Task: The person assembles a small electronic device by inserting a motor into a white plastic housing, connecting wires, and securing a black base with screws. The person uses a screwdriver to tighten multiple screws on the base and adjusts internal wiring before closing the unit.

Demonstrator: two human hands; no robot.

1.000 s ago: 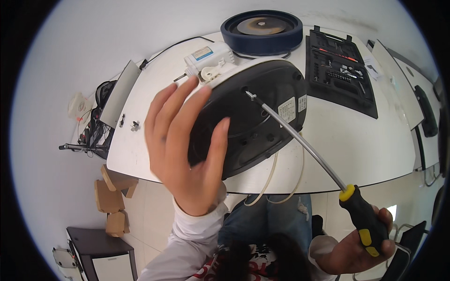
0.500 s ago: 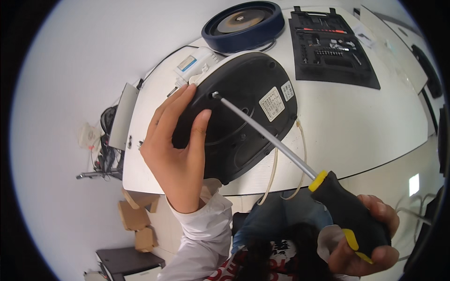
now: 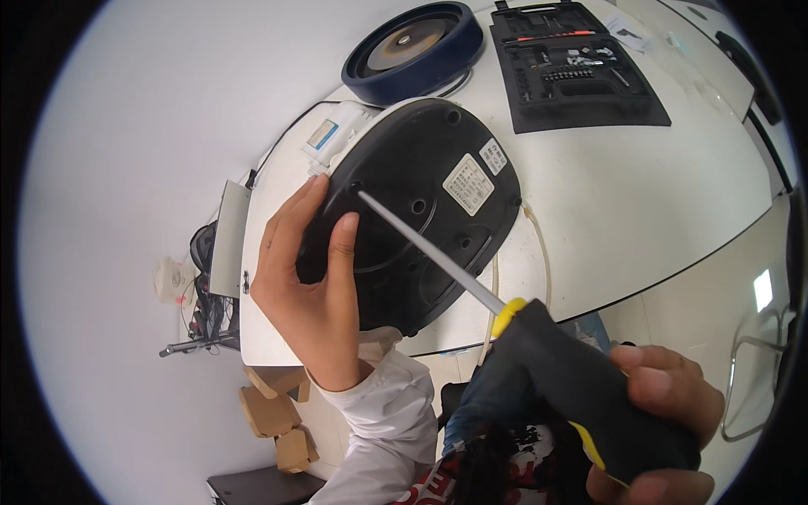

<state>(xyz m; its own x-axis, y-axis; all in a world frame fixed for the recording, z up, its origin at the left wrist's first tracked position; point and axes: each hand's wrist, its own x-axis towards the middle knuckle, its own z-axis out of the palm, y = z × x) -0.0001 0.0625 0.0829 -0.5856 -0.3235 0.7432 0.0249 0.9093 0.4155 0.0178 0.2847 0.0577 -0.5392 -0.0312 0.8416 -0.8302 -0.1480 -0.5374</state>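
Observation:
A round appliance [image 3: 421,194] lies upside down on the white table [image 3: 640,194], its black base with white labels facing up. My left hand [image 3: 307,290] grips the base's left rim, thumb resting on the black surface. My right hand [image 3: 652,421] is closed around the black and yellow handle of a long screwdriver [image 3: 438,257]. Its steel shaft runs up and left, and the tip sits at a screw hole near the base's upper left edge.
A dark blue round lid [image 3: 417,46] lies behind the appliance. An open black tool case [image 3: 576,71] with bits sits at the back right. A white cord [image 3: 497,286] hangs over the table's near edge. Cardboard boxes [image 3: 273,408] stand on the floor.
My left hand slid from covering the base to gripping its left rim. The screwdriver came nearer and its tip moved left to a hole near the upper left edge.

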